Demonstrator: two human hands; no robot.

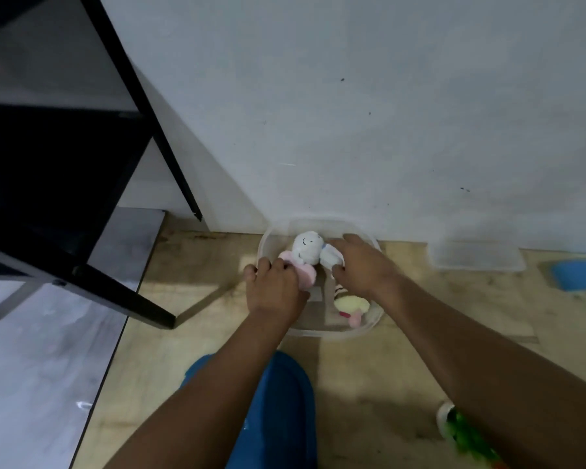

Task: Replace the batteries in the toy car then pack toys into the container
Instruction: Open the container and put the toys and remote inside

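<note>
A clear plastic container (369,324) stands on the floor against the white wall. Inside it is a white and pink plush toy (306,249) with a drawn face, at the far left. My left hand (275,288) is closed on its pink lower part at the container's left rim. My right hand (361,262) rests on the plush's white ear, fingers curled over it. A yellow and pink plush (351,306) lies in the near right corner of the container, partly under my right wrist. No toy car is in view.
The clear lid (477,256) lies to the right by the wall, beside a blue object (579,274). Black table legs (139,96) stand at the left. A blue slipper (281,411) sits below, and a green and white toy (464,434) lies at the lower right.
</note>
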